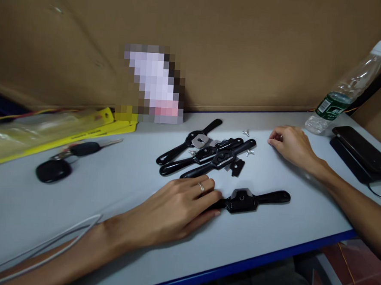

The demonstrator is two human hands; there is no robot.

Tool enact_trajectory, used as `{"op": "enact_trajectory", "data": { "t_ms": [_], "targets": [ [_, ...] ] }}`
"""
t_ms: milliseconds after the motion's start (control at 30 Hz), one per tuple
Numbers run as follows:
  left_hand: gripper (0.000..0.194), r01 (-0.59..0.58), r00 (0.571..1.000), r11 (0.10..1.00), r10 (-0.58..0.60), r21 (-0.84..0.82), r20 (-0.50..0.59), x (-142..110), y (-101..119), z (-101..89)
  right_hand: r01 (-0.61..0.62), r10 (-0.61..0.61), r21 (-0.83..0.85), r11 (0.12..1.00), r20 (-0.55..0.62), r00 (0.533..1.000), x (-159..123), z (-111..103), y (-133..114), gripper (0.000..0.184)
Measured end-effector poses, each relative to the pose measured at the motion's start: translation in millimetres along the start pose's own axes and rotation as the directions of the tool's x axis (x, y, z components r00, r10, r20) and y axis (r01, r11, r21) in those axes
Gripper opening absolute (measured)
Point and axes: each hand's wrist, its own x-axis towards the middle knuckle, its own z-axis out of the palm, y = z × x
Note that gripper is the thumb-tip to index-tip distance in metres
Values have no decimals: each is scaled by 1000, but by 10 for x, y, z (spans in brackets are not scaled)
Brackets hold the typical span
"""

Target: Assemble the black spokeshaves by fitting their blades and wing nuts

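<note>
My left hand [190,202], with a ring on one finger, is closed around the left handle of a black spokeshave [243,201] that lies on the table. A metal blade and black cap sit in the middle of this spokeshave. My right hand [289,144] is at the back right with curled fingers; whatever it holds, if anything, is hidden. Left of it lie loose wing screws [246,133]. Between the hands are other black spokeshaves, among them one with a silver slotted blade [200,140]. A small black cap plate [237,167] lies beside the nearest of these.
Car keys [53,170] and yellow packaging [109,122] are on the left. At the right stand a tilted plastic bottle [334,106] and a dark phone [363,146] on a black pad. A cardboard panel [248,47] closes off the back. A white cable [85,222] crosses my left forearm.
</note>
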Motion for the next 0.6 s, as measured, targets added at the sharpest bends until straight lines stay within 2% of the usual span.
{"op": "enact_trajectory", "data": {
  "t_ms": [267,433,600],
  "targets": [
    [25,-9,1000,1000,9,7,-6,-2,-10,15,49,-54,69,996,72,996,43,-89,88,17],
    [26,-16,1000,1000,16,8,-16,-5,-10,3,85,-89,32,996,167,982,42,-147,144,9],
    [26,-1,1000,1000,1,3,-2,-5,-5,0,91,-80,-42,995,217,973,6,-157,71,11]
  ]
}}
